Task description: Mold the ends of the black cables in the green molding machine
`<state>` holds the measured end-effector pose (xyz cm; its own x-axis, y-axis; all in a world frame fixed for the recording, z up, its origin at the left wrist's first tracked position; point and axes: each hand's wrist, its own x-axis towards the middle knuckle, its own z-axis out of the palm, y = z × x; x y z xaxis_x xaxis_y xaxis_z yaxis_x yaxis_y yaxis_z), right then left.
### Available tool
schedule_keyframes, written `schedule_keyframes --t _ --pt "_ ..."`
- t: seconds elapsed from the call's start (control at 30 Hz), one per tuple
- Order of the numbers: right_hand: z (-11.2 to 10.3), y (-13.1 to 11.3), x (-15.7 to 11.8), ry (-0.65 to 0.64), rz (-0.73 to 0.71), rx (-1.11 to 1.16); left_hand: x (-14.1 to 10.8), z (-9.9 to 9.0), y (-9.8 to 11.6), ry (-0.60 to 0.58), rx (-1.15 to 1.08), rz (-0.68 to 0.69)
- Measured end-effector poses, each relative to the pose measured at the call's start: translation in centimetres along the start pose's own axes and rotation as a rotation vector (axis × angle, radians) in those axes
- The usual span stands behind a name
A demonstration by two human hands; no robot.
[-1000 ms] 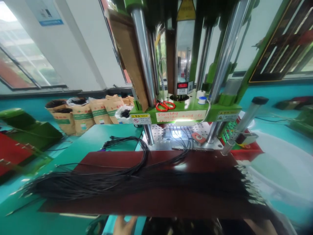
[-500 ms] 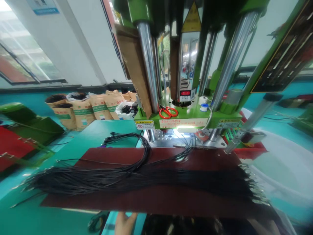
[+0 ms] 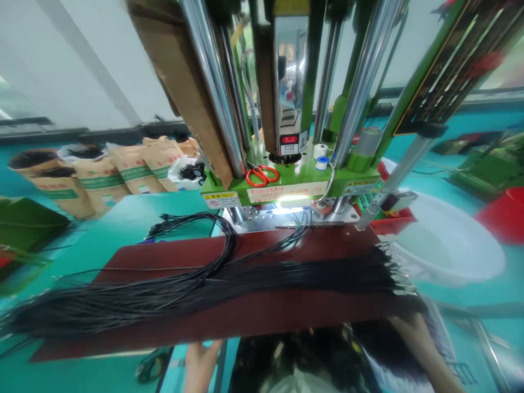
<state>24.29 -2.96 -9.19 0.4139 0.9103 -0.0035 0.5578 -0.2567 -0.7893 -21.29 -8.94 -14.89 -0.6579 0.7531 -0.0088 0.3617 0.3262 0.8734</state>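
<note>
Below the front edge of a dark brown board (image 3: 282, 316) is my left hand (image 3: 200, 357), its thumb and a finger spread apart. The board's edge hides the tips. My right hand (image 3: 411, 327) reaches from the lower right to the board's right front edge, its fingers hidden or blurred there. A long bundle of black cables (image 3: 254, 278) lies across the board, with silvery metal ends (image 3: 399, 273) at the right. From it, a curved loop of cables (image 3: 229, 240) bends back to the left, and thinner strands run toward the press.
Behind the board stands a green press (image 3: 295, 180) with steel columns, a lit gap, red-handled scissors (image 3: 262, 176) and small spools (image 3: 322, 162). A white tub (image 3: 446, 240) and red bin (image 3: 393, 221) are at right. Filled paper sacks (image 3: 102, 180) stand at left. A cable coil (image 3: 149, 367) lies lower left.
The view has shifted right and tilted downward. My right hand and forearm now show clearly at the board's right front edge. My left hand stays below the front edge; the cables look unchanged.
</note>
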Motion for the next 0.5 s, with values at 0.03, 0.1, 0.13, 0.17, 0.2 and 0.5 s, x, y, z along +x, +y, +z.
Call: schedule_keyframes --t 0.03,0.1,0.13,0.17,0.2,0.5 --pt "0.0 0.0 0.0 -0.023 0.021 0.040 0.0 -0.1 0.0 -0.007 0.006 -0.005" --pt "0.0 -0.2 -0.1 -0.051 0.065 0.121 0.0 -0.2 0.0 -0.021 0.015 -0.010" --pt "-0.1 -0.2 -0.1 -0.043 0.073 0.139 0.1 -0.3 -0.1 -0.028 0.018 -0.010" --pt "-0.1 -0.3 -0.2 -0.034 0.077 0.149 0.2 -0.3 -0.3 -0.034 0.019 -0.009" --pt "-0.2 -0.4 -0.2 -0.029 0.077 0.156 0.4 -0.3 -0.5 -0.039 0.017 -0.007" --pt "0.3 0.4 0.2 0.037 0.003 0.078 1.1 -0.3 -1.7 -0.070 0.039 0.013"
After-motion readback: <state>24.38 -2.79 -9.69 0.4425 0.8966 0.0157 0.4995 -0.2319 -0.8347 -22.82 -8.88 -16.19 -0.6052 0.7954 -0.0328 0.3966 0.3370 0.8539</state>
